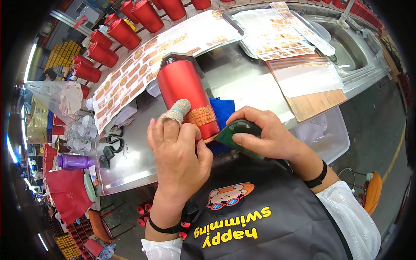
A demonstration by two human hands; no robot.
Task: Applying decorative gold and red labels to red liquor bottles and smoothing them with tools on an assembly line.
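Note:
A red metallic cylinder [182,84] lies on a holder [190,60] with its near end toward me. Around that end runs a gold-patterned decal [201,116]. My left hand [180,151] rests against it, a knitted cover on one finger pressing the red surface. Its index finger and thumb are curled close together by the decal's edge; whatever is between them is hidden. My right hand [264,134] grips a dark green scraper [238,138], its tip at the cylinder's near rim. A blue cloth [222,111] lies beside and under the cylinder.
Patterned decal sheets [143,65] and more sheets on a tray [277,32] lie across the metal table [130,167]. A wooden board [312,102], a sink [351,47] and a white bin [325,134] are at right. Scissors [113,141] and a purple bottle [73,161] are at left; red cylinders [123,34] stand beyond.

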